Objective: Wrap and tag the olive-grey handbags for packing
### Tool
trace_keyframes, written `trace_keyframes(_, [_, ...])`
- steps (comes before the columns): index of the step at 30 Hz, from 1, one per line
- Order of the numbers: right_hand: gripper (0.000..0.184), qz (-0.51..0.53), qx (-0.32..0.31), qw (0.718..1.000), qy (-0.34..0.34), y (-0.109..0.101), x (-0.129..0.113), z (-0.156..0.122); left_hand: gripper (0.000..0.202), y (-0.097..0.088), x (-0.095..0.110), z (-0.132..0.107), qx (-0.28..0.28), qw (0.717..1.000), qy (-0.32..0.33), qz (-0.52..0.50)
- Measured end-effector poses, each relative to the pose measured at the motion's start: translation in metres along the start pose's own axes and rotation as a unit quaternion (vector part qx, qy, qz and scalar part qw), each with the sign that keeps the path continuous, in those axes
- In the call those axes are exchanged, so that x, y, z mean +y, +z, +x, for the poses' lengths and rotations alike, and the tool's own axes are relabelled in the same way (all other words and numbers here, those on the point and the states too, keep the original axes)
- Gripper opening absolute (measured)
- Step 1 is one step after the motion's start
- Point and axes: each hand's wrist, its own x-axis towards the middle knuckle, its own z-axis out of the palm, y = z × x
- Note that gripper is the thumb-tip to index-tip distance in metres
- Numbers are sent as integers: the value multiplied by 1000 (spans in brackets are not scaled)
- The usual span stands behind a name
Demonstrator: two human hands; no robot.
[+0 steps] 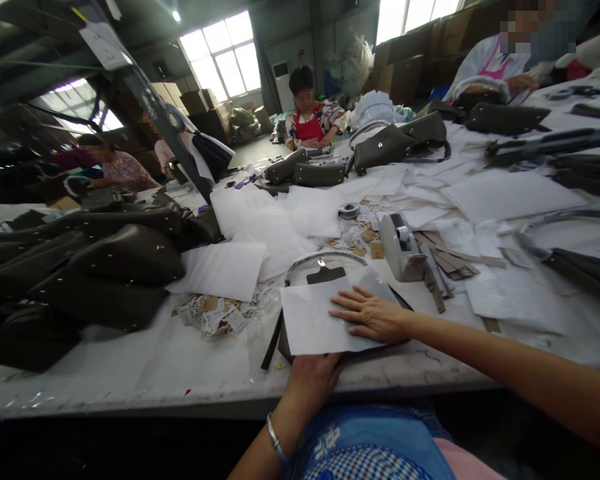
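A dark olive handbag [286, 343] lies flat at the table's front edge, its wrapped round handle [300, 265] pointing away from me. Over most of its body spreads a white sheet [307, 320] of thin packing material. My right hand [373, 315] rests flat on that sheet with the fingers spread. At the near edge of the bag is my left hand [314, 375]; its fingers go under the sheet and are hidden. A dark strap end [272, 343] sticks out at the bag's left side.
A grey tape dispenser [401, 248] stands right of the bag, beside cardboard strips [447, 257]. Loose tags [220, 315] and white sheets [225, 267] lie to the left. Dark bags [125, 273] are heaped at far left. Across the table sits a co-worker in a red apron [309, 128].
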Motion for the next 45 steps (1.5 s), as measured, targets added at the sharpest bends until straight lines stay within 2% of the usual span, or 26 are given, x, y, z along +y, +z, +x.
trace_keyframes(2, [55, 1, 9, 1000, -11, 1, 0, -1, 55, -19, 14, -4, -6, 1000, -13, 5])
trace_keyframes(4, [56, 2, 11, 1000, -17, 3, 2, -2, 39, -42, 31, -2, -13, 999, -16, -34])
trace_keyframes(6, [56, 1, 9, 1000, -18, 4, 3, -2, 20, -62, 44, 9, -9, 994, -7, -106])
trace_keyframes(8, [56, -2, 6, 1000, -15, 6, 4, -2, 22, -69, 46, 28, 9, 987, -2, -159])
trace_keyframes(10, [57, 2, 12, 1000, -12, 7, 4, -2, 29, -59, 34, 48, 37, 988, 2, -148])
trace_keyframes(12, [60, 16, 24, 1000, -7, 6, 4, -3, 43, -36, 13, 61, 44, 996, -2, -76])
trace_keyframes(14, [62, 37, 30, 999, -3, 3, 3, -3, 50, -12, -7, 64, 38, 998, -17, -48])
trace_keyframes(16, [62, 59, 33, 998, -1, 0, 2, -5, 54, 1, -20, 60, 24, 998, -26, -46])
trace_keyframes(18, [56, 74, 37, 997, -2, -5, 2, -6, 55, 1, -24, 54, -1, 998, -24, -54])
trace_keyframes(23, [39, 40, 11, 999, -33, -9, 1, -6, 65, -28, -30, 53, -111, 990, 11, -81])
trace_keyframes(25, [37, 29, 2, 999, -39, -9, 1, -5, 68, -32, -35, 54, -129, 988, 18, -83])
trace_keyframes(33, [29, 32, 0, 998, -49, -9, -3, -2, 65, -14, -39, 43, -75, 996, 27, -50])
trace_keyframes(41, [24, 9, 13, 997, -76, -3, -1, -4, 61, -14, -40, 41, -65, 996, 28, -51])
trace_keyframes(45, [22, 13, 44, 995, -87, 3, 1, -7, 60, -12, -40, 41, -69, 996, 28, -55])
